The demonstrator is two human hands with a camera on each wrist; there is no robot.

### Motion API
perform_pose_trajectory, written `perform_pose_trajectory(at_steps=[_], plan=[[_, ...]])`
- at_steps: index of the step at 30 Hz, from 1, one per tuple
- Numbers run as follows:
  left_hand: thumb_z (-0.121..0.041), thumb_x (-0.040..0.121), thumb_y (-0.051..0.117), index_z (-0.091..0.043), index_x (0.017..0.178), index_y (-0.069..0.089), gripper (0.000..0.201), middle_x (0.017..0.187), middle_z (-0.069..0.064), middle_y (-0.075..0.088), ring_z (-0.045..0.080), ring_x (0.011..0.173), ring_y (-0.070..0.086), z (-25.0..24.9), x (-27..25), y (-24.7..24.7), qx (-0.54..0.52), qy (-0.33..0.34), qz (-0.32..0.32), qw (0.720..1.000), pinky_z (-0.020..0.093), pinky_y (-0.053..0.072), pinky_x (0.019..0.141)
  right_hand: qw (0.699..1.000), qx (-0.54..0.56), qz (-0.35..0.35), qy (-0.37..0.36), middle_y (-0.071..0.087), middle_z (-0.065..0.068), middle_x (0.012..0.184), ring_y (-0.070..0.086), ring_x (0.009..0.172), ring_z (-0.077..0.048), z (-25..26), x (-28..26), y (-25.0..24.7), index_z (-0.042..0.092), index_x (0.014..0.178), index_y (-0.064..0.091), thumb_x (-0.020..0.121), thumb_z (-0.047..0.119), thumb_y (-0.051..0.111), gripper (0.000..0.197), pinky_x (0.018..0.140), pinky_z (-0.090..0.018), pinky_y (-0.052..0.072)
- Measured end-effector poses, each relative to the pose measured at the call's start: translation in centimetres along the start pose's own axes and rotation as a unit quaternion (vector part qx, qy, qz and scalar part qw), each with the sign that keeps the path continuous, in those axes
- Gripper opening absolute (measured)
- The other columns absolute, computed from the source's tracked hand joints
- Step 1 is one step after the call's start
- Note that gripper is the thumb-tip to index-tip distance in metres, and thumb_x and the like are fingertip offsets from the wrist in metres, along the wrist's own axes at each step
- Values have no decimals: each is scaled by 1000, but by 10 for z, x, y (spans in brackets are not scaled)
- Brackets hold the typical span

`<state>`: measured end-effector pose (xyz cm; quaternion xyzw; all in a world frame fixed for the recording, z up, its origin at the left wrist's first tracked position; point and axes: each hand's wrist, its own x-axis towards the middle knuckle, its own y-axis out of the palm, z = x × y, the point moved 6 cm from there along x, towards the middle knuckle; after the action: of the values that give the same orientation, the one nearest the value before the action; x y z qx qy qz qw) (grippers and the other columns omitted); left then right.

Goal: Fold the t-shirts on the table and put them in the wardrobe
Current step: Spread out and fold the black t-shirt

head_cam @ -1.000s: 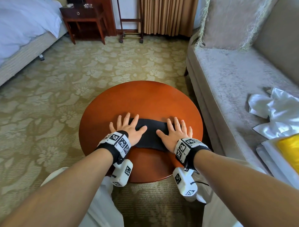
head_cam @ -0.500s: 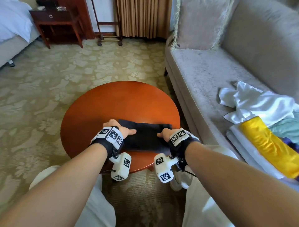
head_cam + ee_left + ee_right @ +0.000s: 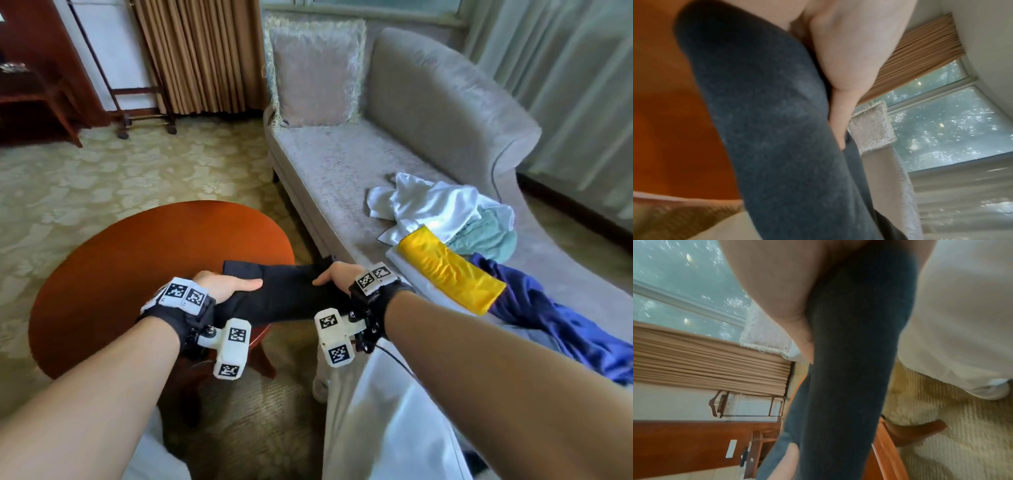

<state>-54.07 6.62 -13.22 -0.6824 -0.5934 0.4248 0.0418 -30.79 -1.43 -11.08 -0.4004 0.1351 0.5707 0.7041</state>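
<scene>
Fingers of both hands hidden beneath the folded black t-shirt [image 3: 291, 294].

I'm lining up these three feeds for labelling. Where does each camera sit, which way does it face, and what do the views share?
Head: worn on the head, facing forward and down at the round table, the sofa and both forearms; left hand and right hand grip the folded black t-shirt.
Left wrist: under the left wrist, looking along the palm at the t-shirt, towards the window.
Right wrist: under the right wrist, looking along the palm at the t-shirt; trousers show.
Shared: all three show the t-shirt.
</scene>
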Motion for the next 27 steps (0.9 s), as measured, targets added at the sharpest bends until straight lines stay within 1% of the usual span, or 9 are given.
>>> perform_pose_trajectory(at_steps=[2, 6, 10, 12, 14, 17, 21, 24, 27], plan=[[-46, 61, 89, -4, 101, 63, 63, 104, 15, 67, 34, 99, 65, -33, -15, 17, -34, 56, 10, 998, 41, 52, 90, 998, 42, -45, 2, 63, -14, 86, 65, 79, -33, -14, -6, -35, 2, 89, 59, 78, 23, 75, 29, 76, -43, 55], [-44, 63, 87, -6, 113, 64, 67, 107, 11, 69, 32, 100, 67, -89, -44, 65, -94, 133, 64, 985, 49, 54, 92, 985, 118, -123, 0, 61, -14, 78, 62, 64, -27, -44, -29, -107, 5, 84, 61, 80, 25, 75, 25, 49, -31, 52], [-42, 71, 84, -13, 98, 56, 49, 104, 9, 64, 28, 89, 62, -136, -90, 129, -133, 150, 130, 971, 40, 53, 81, 959, 175, -225, 1, 65, -15, 108, 64, 98, -33, -98, -51, -184, 9, 81, 63, 66, 32, 79, 31, 91, -43, 52], [-29, 69, 88, -6, 94, 65, 41, 98, 11, 72, 25, 84, 69, -154, -114, 162, -164, 148, 190, 957, 40, 58, 81, 944, 216, -247, 25, 63, -20, 107, 65, 91, -36, -128, -67, -214, 5, 87, 63, 71, 22, 75, 27, 81, -41, 53], [-27, 57, 92, -7, 103, 70, 54, 97, 10, 75, 27, 86, 73, -166, -131, 196, -182, 143, 229, 946, 45, 58, 85, 936, 231, -261, 52, 64, -21, 102, 63, 75, -33, -160, -78, -244, 1, 88, 63, 73, 15, 74, 23, 64, -35, 51], [-24, 70, 83, -9, 104, 69, 40, 99, 10, 73, 28, 90, 71, -176, -160, 250, -176, 127, 292, 931, 45, 55, 90, 937, 171, -293, 82, 60, -16, 82, 60, 74, -31, -201, -94, -283, 1, 88, 63, 77, 17, 75, 23, 65, -36, 51], [-17, 83, 67, -12, 95, 63, 14, 87, 10, 65, 27, 74, 62, -169, -183, 315, -170, 78, 333, 924, 34, 52, 68, 928, 151, -321, 117, 61, -15, 74, 62, 62, -28, -248, -105, -319, 7, 75, 60, 75, 21, 80, 25, 64, -41, 56], [-12, 78, 70, -10, 94, 61, 18, 80, 9, 60, 25, 68, 58, -154, -174, 353, -160, 55, 323, 931, 30, 47, 59, 938, 89, -312, 122, 64, -12, 82, 62, 60, -25, -272, -89, -333, 9, 87, 66, 79, 31, 78, 27, 50, -28, 52], [-5, 77, 70, -6, 93, 61, 19, 78, 11, 62, 27, 71, 60, -137, -158, 379, -152, 19, 303, 941, 33, 49, 62, 943, 57, -306, 122, 67, -10, 100, 67, 82, -26, -292, -61, -334, 13, 109, 69, 79, 39, 76, 41, 74, -33, 56]])
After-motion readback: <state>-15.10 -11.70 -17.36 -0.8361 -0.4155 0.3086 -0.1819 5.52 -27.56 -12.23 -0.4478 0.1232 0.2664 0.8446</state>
